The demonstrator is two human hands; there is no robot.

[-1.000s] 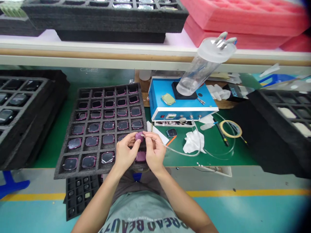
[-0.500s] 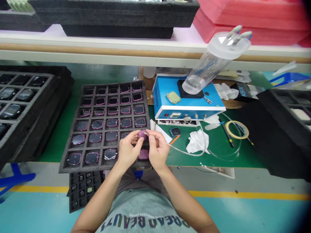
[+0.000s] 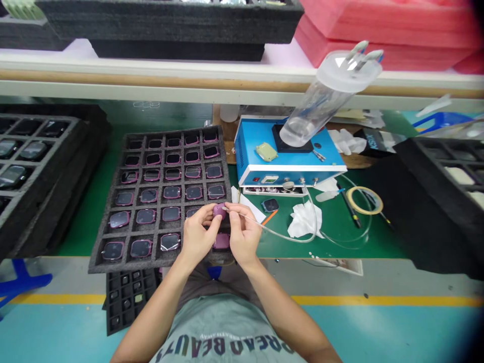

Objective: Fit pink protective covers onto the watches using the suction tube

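Note:
My left hand (image 3: 199, 234) grips a small purple watch case (image 3: 219, 210) between thumb and fingers, above the lower right corner of a grey foam tray (image 3: 129, 217). Pinched in my right hand (image 3: 244, 234) is the tip of a clear thin tube (image 3: 280, 236), which touches the case's right side. The tube curves right and up to the front of a blue box (image 3: 295, 166). Purple-framed watch faces fill many tray compartments. Another purple case (image 3: 222, 241) lies between my wrists in the tray.
A clear cylinder (image 3: 313, 111) stands tilted on the blue box beside a yellow-green case (image 3: 266, 152). White tissue (image 3: 304, 220), a dark watch (image 3: 270, 205), an orange stick (image 3: 270, 217) and a tape roll (image 3: 364, 200) lie right. Black foam trays (image 3: 41, 151) flank the left; a shelf (image 3: 151, 85) spans above.
The view has shifted slightly, so the scene sits a little further left. Both hands keep the same hold on the purple case and tube.

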